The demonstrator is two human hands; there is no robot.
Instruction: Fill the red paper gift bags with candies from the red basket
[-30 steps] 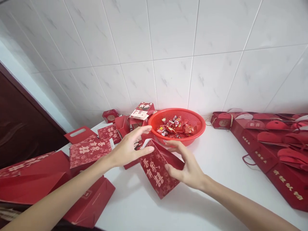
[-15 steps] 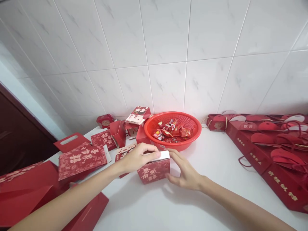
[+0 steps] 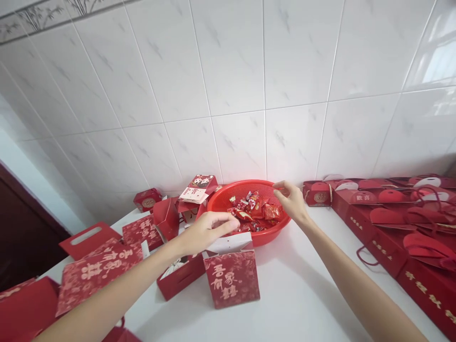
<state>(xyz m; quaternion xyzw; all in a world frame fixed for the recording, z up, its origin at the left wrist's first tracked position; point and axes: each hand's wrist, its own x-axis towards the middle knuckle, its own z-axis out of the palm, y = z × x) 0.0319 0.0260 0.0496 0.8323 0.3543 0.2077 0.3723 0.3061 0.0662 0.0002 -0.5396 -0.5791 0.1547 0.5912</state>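
A red gift box [image 3: 235, 280] with pale lettering stands upright on the white table, its top open and a white inner flap showing. My left hand [image 3: 208, 232] is over the box's back left corner, thumb and fingers drawn together; what lies between them, if anything, is hidden. Behind the box, a red plastic basket [image 3: 221, 197] contains several red-wrapped sweets [image 3: 254, 206]. My right hand [image 3: 292, 202] is at the basket's right rim, fingers bent toward the sweets, thumb apart and nothing visible between them.
Left of me lie several red cartons [image 3: 103, 266], and an opened box [image 3: 183, 275] sits beside the lettered one. Rows of red handled boxes [image 3: 384, 242] fill the right side. A small red box [image 3: 317, 192] stands by the tiled wall [image 3: 235, 137].
My right hand has left the box's side and moved up and right to the basket rim. The box top has opened. The view has shifted, showing more of the wall.
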